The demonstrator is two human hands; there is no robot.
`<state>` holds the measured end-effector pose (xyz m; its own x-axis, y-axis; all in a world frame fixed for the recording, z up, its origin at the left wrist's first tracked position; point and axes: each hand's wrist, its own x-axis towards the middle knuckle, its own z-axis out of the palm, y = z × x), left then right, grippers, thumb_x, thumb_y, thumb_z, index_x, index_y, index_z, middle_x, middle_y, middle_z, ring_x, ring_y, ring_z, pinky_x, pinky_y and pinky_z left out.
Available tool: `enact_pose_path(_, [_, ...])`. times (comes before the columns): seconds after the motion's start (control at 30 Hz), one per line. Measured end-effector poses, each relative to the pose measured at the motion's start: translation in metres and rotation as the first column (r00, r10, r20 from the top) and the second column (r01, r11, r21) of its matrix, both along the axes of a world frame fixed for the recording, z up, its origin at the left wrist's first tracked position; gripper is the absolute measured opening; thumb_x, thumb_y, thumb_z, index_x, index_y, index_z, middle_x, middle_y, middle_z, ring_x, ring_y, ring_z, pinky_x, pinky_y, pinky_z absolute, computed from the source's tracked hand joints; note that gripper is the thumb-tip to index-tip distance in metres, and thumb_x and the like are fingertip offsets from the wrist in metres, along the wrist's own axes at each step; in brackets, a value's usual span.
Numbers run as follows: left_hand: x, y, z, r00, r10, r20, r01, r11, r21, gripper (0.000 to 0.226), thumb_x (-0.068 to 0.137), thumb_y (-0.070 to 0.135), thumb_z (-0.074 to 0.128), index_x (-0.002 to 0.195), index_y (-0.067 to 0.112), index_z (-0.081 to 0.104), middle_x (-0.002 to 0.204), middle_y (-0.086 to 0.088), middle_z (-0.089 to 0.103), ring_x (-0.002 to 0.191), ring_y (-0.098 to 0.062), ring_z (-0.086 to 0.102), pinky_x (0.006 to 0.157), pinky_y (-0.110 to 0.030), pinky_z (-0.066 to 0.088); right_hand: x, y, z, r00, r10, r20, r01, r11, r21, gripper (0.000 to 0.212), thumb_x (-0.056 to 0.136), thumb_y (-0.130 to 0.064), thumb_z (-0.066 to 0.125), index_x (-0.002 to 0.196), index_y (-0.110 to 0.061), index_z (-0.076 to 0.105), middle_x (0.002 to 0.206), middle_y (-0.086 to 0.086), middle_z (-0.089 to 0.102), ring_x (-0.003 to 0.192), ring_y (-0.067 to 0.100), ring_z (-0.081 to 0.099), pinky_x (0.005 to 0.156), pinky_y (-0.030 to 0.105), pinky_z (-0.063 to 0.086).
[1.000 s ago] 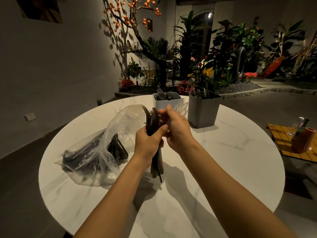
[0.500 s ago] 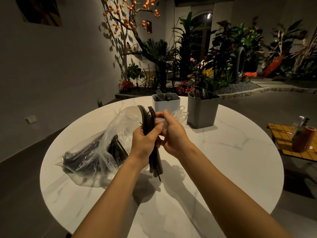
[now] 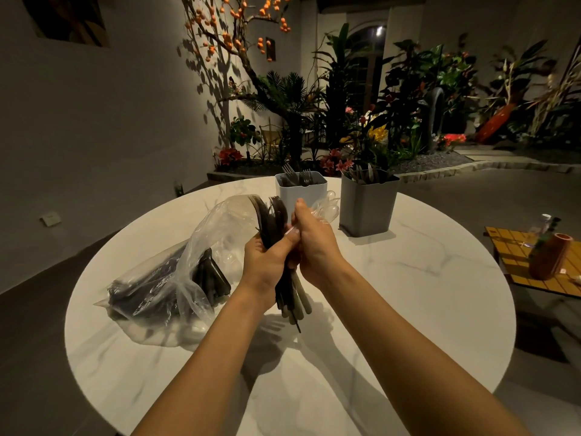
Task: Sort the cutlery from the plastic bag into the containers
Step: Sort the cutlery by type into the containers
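My left hand [image 3: 267, 265] grips an upright bundle of dark spoons [image 3: 272, 218] above the middle of the round table; their handles stick out below the hand. Pressed against it from the right, my right hand [image 3: 314, 247] holds several clear plastic spoons [image 3: 328, 207], whose bowls show past its fingers. A crumpled plastic bag [image 3: 163, 278] with more dark cutlery lies to the left. Behind the hands stand a white container [image 3: 300, 191] with forks and a grey container [image 3: 366, 209] holding other cutlery.
The white marble table [image 3: 424, 294] is round, with its edge close on every side. A low yellow side table [image 3: 534, 278] with a brown vase and a small bottle sits to the right. Plants and a wall lie beyond.
Both hands have shifted slightly with the bundle; the right hand has slid lower against the left. The bag and containers have not moved.
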<state>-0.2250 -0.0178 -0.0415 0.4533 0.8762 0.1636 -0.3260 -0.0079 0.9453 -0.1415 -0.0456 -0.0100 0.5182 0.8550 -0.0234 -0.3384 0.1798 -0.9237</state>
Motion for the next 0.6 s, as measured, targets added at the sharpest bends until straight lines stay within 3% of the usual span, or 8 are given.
enact_pose_path(0.07, [-0.004, 0.003, 0.002, 0.995, -0.069, 0.070, 0.074, 0.995, -0.066, 0.015, 0.097, 0.017, 0.067, 0.083, 0.014, 0.071, 0.068, -0.004, 0.059, 0.058, -0.012, 0.055, 0.060, -0.028, 0.048, 0.000, 0.000, 0.002, 0.998, 0.044, 0.055, -0.044, 0.999, -0.003, 0.043, 0.100, -0.050, 0.054, 0.092, -0.009, 0.063, 0.080, 0.009, 0.066, 0.085, 0.020, 0.071, 0.071, 0.028, 0.059])
enact_pose_path(0.17, [-0.011, 0.012, 0.005, 0.972, -0.195, 0.128, 0.207, 0.974, -0.090, 0.015, 0.097, 0.018, 0.064, 0.083, 0.012, 0.065, 0.070, -0.003, 0.053, 0.056, -0.010, 0.045, 0.060, -0.028, 0.039, 0.002, -0.003, 0.006, 0.982, 0.115, 0.152, -0.123, 0.991, 0.044, 0.034, 0.100, -0.041, 0.060, 0.078, -0.014, 0.055, 0.060, 0.003, 0.051, 0.053, 0.013, 0.052, 0.049, 0.023, 0.046])
enact_pose_path(0.27, [-0.018, 0.022, 0.005, 0.960, -0.249, 0.127, 0.262, 0.960, -0.098, 0.012, 0.096, 0.020, 0.061, 0.089, 0.012, 0.065, 0.071, -0.002, 0.051, 0.057, -0.009, 0.044, 0.062, -0.028, 0.040, 0.008, -0.002, 0.008, 0.948, 0.204, 0.245, -0.227, 0.972, 0.069, 0.027, 0.096, -0.036, 0.067, 0.081, -0.014, 0.058, 0.064, 0.003, 0.054, 0.055, 0.012, 0.051, 0.050, 0.021, 0.044])
enact_pose_path(0.43, [-0.030, 0.032, 0.009, 0.927, -0.328, 0.181, 0.351, 0.929, -0.115, 0.013, 0.095, 0.021, 0.059, 0.085, 0.015, 0.065, 0.070, 0.001, 0.049, 0.056, -0.007, 0.041, 0.061, -0.025, 0.040, 0.017, -0.004, 0.012, 0.872, 0.375, 0.314, -0.420, 0.904, 0.085, 0.011, 0.099, -0.021, 0.061, 0.091, -0.014, 0.064, 0.075, 0.009, 0.055, 0.056, 0.007, 0.050, 0.050, 0.018, 0.032])
enact_pose_path(0.6, [-0.034, 0.043, 0.015, 0.919, -0.359, 0.166, 0.379, 0.919, -0.111, 0.012, 0.092, 0.021, 0.063, 0.084, 0.018, 0.071, 0.071, 0.001, 0.050, 0.058, -0.008, 0.043, 0.062, -0.026, 0.044, 0.021, 0.009, 0.013, 0.855, 0.335, 0.395, -0.411, 0.903, 0.123, 0.011, 0.097, -0.023, 0.065, 0.091, -0.015, 0.070, 0.078, 0.020, 0.047, 0.058, 0.016, 0.039, 0.052, 0.026, 0.025])
